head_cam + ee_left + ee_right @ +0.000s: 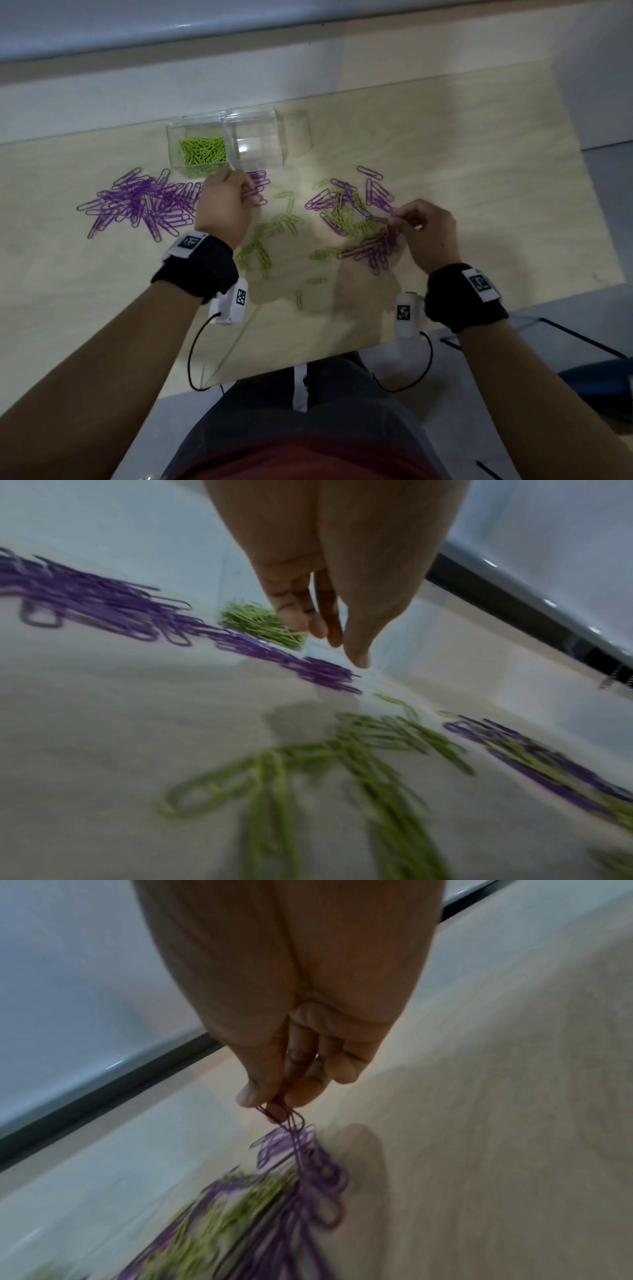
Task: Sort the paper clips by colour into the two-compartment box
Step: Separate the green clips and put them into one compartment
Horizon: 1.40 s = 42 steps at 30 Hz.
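A clear two-compartment box (277,137) stands at the back of the table; its left half holds green clips (202,154) and its right half looks bare. A large purple pile (144,202) lies left of it. My left hand (248,192) hovers just in front of the box over a few purple clips (325,674), its fingers (329,620) pointing down, close together and holding nothing I can see. My right hand (397,218) pinches purple clips (287,1123) at the edge of a mixed purple and green pile (356,219). Loose green clips (267,240) lie between the hands.
The wooden table (496,205) ends close to my body at the front and at a white wall behind the box. Two stray green clips (299,298) lie near the front edge. Black cables and a blue object (596,380) sit on the floor to the right.
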{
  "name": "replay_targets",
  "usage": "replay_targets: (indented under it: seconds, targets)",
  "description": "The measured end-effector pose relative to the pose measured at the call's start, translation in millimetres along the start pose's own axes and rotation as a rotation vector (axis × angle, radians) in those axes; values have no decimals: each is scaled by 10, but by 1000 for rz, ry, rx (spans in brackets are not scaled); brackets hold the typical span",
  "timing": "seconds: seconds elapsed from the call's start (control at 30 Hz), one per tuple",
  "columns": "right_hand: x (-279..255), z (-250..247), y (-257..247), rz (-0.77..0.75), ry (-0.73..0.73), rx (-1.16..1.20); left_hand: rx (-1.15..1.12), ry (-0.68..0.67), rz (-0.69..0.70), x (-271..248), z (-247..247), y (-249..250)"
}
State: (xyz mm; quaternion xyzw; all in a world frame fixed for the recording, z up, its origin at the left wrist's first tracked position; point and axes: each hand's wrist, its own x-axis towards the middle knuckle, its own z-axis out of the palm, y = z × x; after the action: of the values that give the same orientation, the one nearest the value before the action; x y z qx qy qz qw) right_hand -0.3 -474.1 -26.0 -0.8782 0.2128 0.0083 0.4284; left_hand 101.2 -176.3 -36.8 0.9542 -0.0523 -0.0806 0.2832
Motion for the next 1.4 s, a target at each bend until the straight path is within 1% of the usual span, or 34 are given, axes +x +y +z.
replay_targets:
  seconds: [0.03,0.1,0.17,0.2,0.27,0.33,0.37,0.43,0.5,0.57,0.63,0.7,0.8,0.87,0.93,1.03,1.1,1.17,1.23,1.3,1.37,1.4]
  targets:
    - [40,-39,19,42,35,27,-3,-13,74,-30,34,72]
    - [108,-113,52,109,98,45,-33,-98,252,-108,141,256]
    - [145,-175,101,130,133,-42,-34,-199,363,-173,280,427]
    - [147,-196,126,112,137,-126,-27,-228,404,-182,347,494]
    - [124,-173,152,26,114,-264,4,-281,472,-179,452,583]
    - [36,-67,102,-79,27,-313,44,-314,527,-154,531,613]
    - [-32,13,66,-143,-33,-331,58,-321,529,-132,556,612]
    - [-177,183,5,-258,-148,-387,60,-347,481,-93,573,622]
    - [-261,334,-1,-289,-213,-460,55,-379,455,-82,568,633]
    - [-289,441,14,-251,-225,-527,6,-407,433,-92,529,600]
    - [-302,495,8,-217,-222,-555,-107,-409,390,-130,463,525]
    - [-319,512,2,-234,-238,-561,-207,-380,327,-177,380,413]
    - [-344,496,-16,-281,-257,-570,-284,-332,209,-256,249,247]
    - [-347,464,-25,-300,-253,-545,-306,-328,149,-295,198,159]
    - [-347,422,-38,-305,-250,-493,-296,-334,121,-321,169,103]
    - [-354,366,-51,-314,-259,-388,-277,-344,128,-347,139,70]
    - [-365,345,-47,-288,-248,-303,-281,-348,148,-369,125,74]
    - [-353,315,-48,-225,-194,-213,-320,-306,153,-375,106,73]
    - [-315,237,-49,-177,-74,-98,-374,-175,141,-331,77,63]
    - [-253,117,-33,-149,88,-37,-410,-23,105,-241,43,21]
    - [-170,13,57,-89,203,-66,-348,64,73,-132,16,-77]
    - [-133,-18,127,-40,230,-89,-271,83,75,-83,11,-129]
